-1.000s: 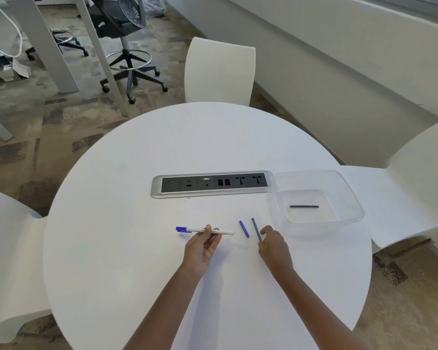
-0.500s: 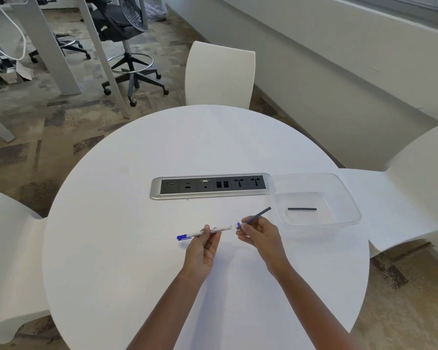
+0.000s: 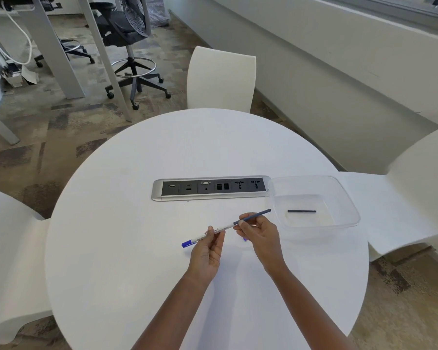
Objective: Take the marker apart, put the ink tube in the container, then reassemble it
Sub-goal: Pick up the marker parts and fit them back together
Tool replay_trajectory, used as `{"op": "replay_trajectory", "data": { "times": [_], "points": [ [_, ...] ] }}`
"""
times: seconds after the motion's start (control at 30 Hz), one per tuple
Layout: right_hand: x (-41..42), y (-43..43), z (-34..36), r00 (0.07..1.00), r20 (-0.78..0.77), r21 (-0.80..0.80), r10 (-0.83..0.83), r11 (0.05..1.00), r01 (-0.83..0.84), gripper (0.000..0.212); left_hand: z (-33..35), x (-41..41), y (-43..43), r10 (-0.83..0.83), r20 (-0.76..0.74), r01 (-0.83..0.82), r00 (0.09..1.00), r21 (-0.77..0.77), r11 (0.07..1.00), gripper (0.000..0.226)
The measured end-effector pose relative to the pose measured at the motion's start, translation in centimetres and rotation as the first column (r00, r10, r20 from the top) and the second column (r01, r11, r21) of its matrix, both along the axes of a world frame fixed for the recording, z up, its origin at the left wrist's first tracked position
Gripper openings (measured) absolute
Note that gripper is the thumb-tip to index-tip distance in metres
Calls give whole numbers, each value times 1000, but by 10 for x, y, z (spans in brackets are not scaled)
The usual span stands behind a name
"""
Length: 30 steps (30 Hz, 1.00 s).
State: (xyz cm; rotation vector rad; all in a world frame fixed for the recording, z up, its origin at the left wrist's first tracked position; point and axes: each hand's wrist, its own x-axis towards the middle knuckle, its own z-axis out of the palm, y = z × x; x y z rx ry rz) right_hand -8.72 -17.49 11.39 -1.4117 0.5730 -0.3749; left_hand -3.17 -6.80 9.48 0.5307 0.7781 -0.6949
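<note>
My left hand (image 3: 208, 251) pinches a white marker body (image 3: 213, 232) with a blue cap at its lower left end, held above the white round table (image 3: 137, 274). My right hand (image 3: 259, 236) grips a thin dark grey ink tube (image 3: 257, 215), whose lower end meets the open end of the marker body. A small blue end plug (image 3: 244, 239) shows just under my right hand; I cannot tell whether it lies on the table. A clear plastic container (image 3: 344, 195) stands to the right, with another dark ink tube (image 3: 301, 211) lying flat inside it.
A silver power and socket strip (image 3: 210, 189) is set into the table behind my hands. White chairs stand at the far side (image 3: 220, 79), the right (image 3: 415, 188) and the left (image 3: 8, 248). A black office chair (image 3: 127, 34) and desk legs are on the carpet beyond.
My right hand lifted the grey ink tube off the table and brought its end to the open end of the marker body. Both hands rose slightly.
</note>
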Motion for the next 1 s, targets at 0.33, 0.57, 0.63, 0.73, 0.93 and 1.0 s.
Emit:
{"op": "replay_trajectory", "data": {
  "times": [0.33, 0.57, 0.63, 0.73, 0.93, 1.0],
  "points": [
    [6, -6, 11, 984, -149, -322, 100, 936, -144, 11, 5, 2, -2, 0, -11, 0, 1000, -25, 1000, 13],
    [14, -13, 24, 964, -183, -477, 194, 840, -260, 9, 6, 6, -1, -4, -17, 2, 1000, -83, 997, 16],
    [16, -14, 27, 956, -207, -487, 207, 826, -284, 9, 6, 6, 0, -12, -19, 10, 1000, -98, 995, 16],
    [18, -14, 30, 947, -222, -496, 231, 810, -314, 13, 8, 8, -1, -14, -10, 13, 1000, -110, 994, 15],
    [19, -19, 26, 945, -252, -495, 211, 811, -313, 32, 15, 14, -1, -8, 11, 9, 1000, -148, 989, 16],
    [18, -20, 21, 944, -279, -518, 177, 800, -303, 30, 15, 16, 1, 4, 15, -1, 1000, -148, 989, 15]
  ]
}}
